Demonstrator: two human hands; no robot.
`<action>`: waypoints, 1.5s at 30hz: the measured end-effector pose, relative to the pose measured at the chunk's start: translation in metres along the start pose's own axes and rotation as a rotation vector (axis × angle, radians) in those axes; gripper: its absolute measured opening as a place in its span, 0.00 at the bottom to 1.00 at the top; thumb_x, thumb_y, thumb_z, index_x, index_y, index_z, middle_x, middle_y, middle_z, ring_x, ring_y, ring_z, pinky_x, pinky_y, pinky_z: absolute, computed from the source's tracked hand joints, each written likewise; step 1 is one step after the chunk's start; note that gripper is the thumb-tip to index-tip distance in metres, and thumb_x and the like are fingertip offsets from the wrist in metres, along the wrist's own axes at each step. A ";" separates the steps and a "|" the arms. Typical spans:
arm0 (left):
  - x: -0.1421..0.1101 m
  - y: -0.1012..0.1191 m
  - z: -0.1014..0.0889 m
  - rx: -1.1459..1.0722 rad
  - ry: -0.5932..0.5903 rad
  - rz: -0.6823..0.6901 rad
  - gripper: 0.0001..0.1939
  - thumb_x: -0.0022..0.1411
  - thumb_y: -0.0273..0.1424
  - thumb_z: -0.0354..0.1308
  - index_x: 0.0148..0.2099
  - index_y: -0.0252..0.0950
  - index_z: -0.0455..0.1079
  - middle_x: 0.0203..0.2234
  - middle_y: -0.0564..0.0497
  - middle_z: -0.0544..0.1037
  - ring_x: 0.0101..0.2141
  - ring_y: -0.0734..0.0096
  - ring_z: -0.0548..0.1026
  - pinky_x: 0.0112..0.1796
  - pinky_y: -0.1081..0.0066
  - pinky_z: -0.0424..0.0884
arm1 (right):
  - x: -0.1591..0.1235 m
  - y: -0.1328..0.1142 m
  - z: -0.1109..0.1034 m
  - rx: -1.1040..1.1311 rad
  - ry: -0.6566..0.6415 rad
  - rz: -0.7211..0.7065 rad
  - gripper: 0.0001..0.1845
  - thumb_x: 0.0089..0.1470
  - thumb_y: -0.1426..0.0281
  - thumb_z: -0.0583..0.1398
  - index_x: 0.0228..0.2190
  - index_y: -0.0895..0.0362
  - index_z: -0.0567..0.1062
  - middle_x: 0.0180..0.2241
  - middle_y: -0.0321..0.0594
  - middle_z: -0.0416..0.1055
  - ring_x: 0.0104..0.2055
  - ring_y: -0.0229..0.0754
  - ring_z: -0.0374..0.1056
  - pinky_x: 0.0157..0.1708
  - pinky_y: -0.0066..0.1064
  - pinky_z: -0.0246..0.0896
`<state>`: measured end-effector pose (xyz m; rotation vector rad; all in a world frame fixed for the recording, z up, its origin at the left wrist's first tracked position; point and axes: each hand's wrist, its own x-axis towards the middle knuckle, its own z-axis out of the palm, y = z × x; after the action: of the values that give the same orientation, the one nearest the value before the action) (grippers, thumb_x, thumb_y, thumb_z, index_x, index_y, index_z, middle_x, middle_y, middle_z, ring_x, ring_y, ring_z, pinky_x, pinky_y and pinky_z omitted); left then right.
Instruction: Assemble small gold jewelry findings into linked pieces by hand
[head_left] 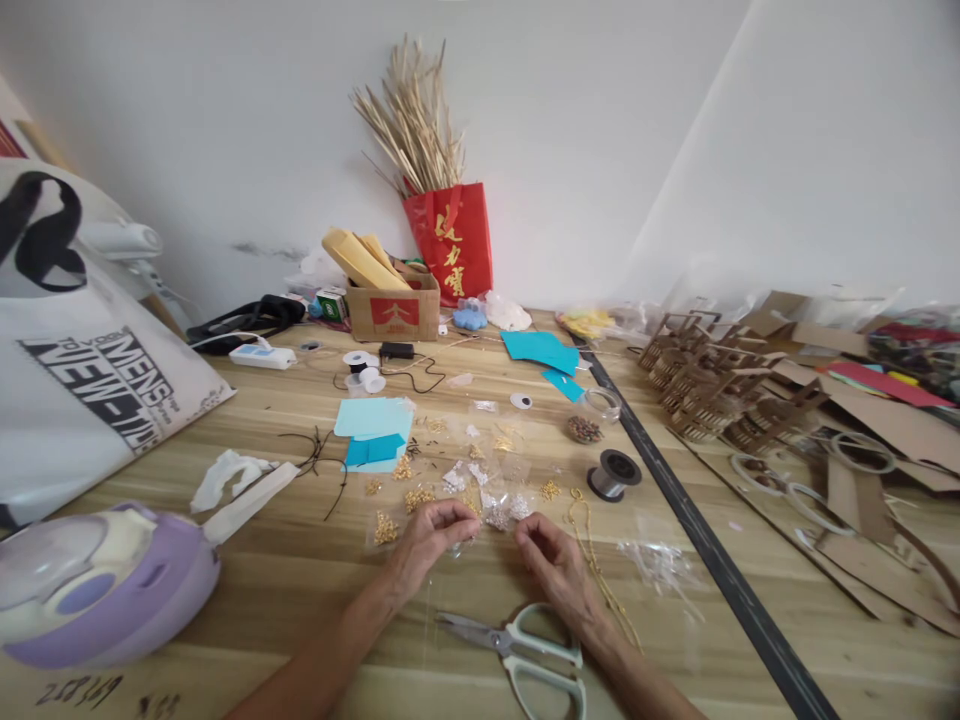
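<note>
My left hand [429, 545] is closed in a pinch above the table, its thumb and forefinger together. Whatever they hold is too small to make out. Facing it, my right hand [553, 562] has its fingers curled and fingertips pressed together; any thing in them is hidden. Just beyond both hands lie small bags of silvery beads [519, 507]. Gold beads [386, 528] in clear bags sit left of my left hand. A gold chain [587, 540] runs along the right side of my right hand. Scissors with pale handles [510, 640] lie partly open between my forearms.
A spool of wire [615, 474] stands right of the beads, near a dark strip [697, 530] crossing the table. Blue sheets [375, 450] lie on the left. A purple and white appliance [112, 590] sits front left. Brown woven pieces [731, 385] fill the right.
</note>
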<state>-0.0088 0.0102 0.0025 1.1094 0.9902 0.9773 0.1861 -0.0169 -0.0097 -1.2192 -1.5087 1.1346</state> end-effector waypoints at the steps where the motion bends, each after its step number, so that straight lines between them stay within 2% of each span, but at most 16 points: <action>1: 0.000 0.001 0.000 -0.004 0.007 -0.001 0.11 0.45 0.36 0.66 0.26 0.32 0.74 0.19 0.53 0.75 0.24 0.73 0.69 0.29 0.74 0.62 | 0.000 0.000 0.000 -0.012 0.005 -0.008 0.18 0.54 0.56 0.56 0.25 0.58 0.66 0.19 0.30 0.55 0.21 0.34 0.50 0.20 0.25 0.44; 11: 0.009 -0.001 -0.018 -0.065 0.104 0.039 0.08 0.46 0.32 0.66 0.28 0.33 0.74 0.21 0.54 0.76 0.25 0.73 0.71 0.31 0.75 0.64 | -0.004 0.001 0.002 -0.198 0.003 -0.106 0.13 0.57 0.62 0.55 0.26 0.57 0.68 0.21 0.32 0.61 0.22 0.35 0.56 0.21 0.26 0.49; 19: 0.012 0.001 -0.024 -0.102 0.075 0.094 0.07 0.48 0.32 0.64 0.28 0.33 0.73 0.23 0.52 0.77 0.26 0.72 0.72 0.32 0.73 0.65 | -0.006 0.001 0.003 -0.324 -0.025 -0.296 0.10 0.59 0.68 0.53 0.26 0.56 0.67 0.24 0.35 0.63 0.24 0.36 0.58 0.23 0.27 0.51; 24: 0.015 -0.004 -0.026 -0.123 0.091 0.093 0.08 0.49 0.33 0.64 0.28 0.33 0.72 0.22 0.51 0.77 0.27 0.71 0.72 0.33 0.72 0.66 | -0.006 -0.002 -0.001 -0.417 -0.128 -0.365 0.12 0.60 0.69 0.51 0.29 0.56 0.70 0.26 0.38 0.66 0.27 0.38 0.62 0.26 0.28 0.56; 29: 0.019 -0.009 -0.029 -0.114 0.100 0.107 0.07 0.49 0.32 0.64 0.28 0.33 0.71 0.20 0.53 0.75 0.26 0.72 0.71 0.32 0.72 0.66 | -0.011 -0.012 -0.003 -0.680 -0.334 -0.440 0.12 0.61 0.72 0.49 0.35 0.56 0.73 0.35 0.42 0.70 0.36 0.42 0.67 0.34 0.30 0.60; 32: 0.020 -0.009 -0.030 -0.079 0.096 0.124 0.07 0.51 0.32 0.63 0.28 0.33 0.71 0.20 0.54 0.75 0.25 0.73 0.71 0.32 0.72 0.65 | -0.013 -0.019 -0.002 -0.816 -0.398 -0.447 0.11 0.62 0.71 0.50 0.37 0.56 0.73 0.36 0.41 0.70 0.37 0.42 0.67 0.33 0.30 0.60; 45: 0.021 -0.004 -0.029 -0.173 0.109 0.108 0.08 0.46 0.31 0.65 0.27 0.33 0.71 0.18 0.54 0.74 0.23 0.74 0.70 0.30 0.73 0.64 | -0.020 -0.017 0.003 -0.993 -0.388 -0.498 0.07 0.60 0.66 0.55 0.36 0.56 0.71 0.35 0.41 0.70 0.38 0.45 0.66 0.31 0.31 0.58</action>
<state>-0.0305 0.0362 -0.0082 0.9812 0.9210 1.1984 0.1826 -0.0391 0.0044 -1.1177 -2.6511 0.2417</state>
